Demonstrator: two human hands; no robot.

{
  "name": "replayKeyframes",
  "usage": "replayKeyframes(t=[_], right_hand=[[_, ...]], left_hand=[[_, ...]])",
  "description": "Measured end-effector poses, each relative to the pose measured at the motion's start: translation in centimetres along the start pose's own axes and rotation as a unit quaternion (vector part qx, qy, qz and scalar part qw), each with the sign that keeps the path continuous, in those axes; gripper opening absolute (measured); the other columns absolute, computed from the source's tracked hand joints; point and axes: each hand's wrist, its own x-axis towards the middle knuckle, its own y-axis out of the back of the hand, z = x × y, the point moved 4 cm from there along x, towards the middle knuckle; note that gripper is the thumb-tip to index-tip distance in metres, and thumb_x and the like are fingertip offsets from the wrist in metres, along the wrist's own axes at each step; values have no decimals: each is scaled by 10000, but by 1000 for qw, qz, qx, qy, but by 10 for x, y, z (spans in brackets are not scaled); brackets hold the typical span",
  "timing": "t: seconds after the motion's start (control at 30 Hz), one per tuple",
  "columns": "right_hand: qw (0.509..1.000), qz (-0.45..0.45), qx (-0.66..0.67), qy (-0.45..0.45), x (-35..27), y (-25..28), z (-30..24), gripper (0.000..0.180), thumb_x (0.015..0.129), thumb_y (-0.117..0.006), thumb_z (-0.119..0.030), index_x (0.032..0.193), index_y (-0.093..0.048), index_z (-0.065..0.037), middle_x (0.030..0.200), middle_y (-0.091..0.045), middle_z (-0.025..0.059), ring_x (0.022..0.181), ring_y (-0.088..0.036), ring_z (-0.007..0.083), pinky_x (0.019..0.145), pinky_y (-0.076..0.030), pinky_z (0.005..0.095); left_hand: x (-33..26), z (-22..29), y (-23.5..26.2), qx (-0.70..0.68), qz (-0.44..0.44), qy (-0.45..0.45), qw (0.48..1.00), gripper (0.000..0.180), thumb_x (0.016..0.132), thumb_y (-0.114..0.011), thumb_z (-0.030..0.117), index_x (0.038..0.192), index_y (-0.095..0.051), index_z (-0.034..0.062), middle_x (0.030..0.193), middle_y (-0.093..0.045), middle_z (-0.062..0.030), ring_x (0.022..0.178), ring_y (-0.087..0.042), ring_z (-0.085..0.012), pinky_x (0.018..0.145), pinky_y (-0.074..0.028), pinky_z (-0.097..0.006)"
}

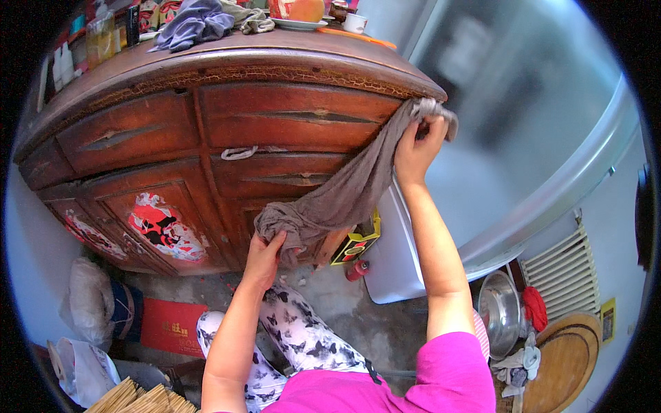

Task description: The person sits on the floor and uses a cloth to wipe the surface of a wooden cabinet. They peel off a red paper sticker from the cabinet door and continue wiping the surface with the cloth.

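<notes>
A grey-brown cloth (348,189) is stretched slantwise between my two hands, in front of the drawers of a dark wooden cabinet (275,113). My right hand (418,153) grips its upper end at the cabinet top's right corner, and the cloth touches the edge there. Lower down, my left hand (265,260) is closed on the bunched other end, near the cabinet's lower doors. Fingertips of both hands are partly hidden in the folds.
On the cabinet top lie a bluish-grey cloth (196,26), a plate (299,25), a white cup (355,23) and bottles (101,38). A large white appliance (406,255) stands close on the right. Below are a yellow-black box (358,241), red bottle (357,270) and metal basin (499,306).
</notes>
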Motion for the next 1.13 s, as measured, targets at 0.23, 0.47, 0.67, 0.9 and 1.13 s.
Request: replayKeyframes(t=[0.23, 0.47, 0.67, 0.9, 1.13], right_hand=[[984, -138, -76, 83, -34, 15, -17, 161, 810, -714, -59, 957, -648, -64, 957, -605, 148, 933, -573, 389, 853, -409, 497], [961, -194, -33, 194, -21, -60, -117, 213, 837, -775, -124, 1043, -720, -122, 939, -583, 103, 907, -583, 336, 796, -441, 457], [947, -207, -50, 241, -21, -53, -107, 316, 743, -817, -120, 1045, -738, -164, 1019, -618, 71, 978, -601, 320, 809, -452, 452], [962, -158, -51, 215, -9, -18, -67, 276, 712, -736, 20, 974, -699, -59, 1016, -647, 152, 972, -602, 376, 847, -458, 483], [934, -184, 34, 303, -28, -95, -152, 305, 680, -789, -101, 981, -760, -145, 989, -641, 79, 915, -618, 314, 777, -515, 483]], left_hand=[[4, 0, 8, 28, 3, -7, 1000, 391, 1022, -660, 98, 1392, -545, 53, 1305, -643, -64, 1118, -645, -187, 797, -617, -350], [8, 0, 16, 44, 10, -19, 999, 429, 1013, -680, 103, 1411, -539, 28, 1358, -633, -78, 1174, -628, -192, 990, -530, -353], [-2, 12, 8, 0, 33, -7, 999, 427, 1006, -689, 102, 1402, -555, 16, 1339, -655, -67, 1203, -609, -173, 1069, -465, -341], [-5, 16, 11, 12, 16, -20, 1000, 412, 1004, -691, 98, 1386, -563, 10, 1327, -661, -66, 1201, -607, -172, 1064, -461, -338], [-1, 17, 13, -14, 13, -10, 1000, 440, 1015, -669, 94, 1426, -532, 21, 1392, -619, -81, 1253, -582, -194, 1110, -433, -354]])
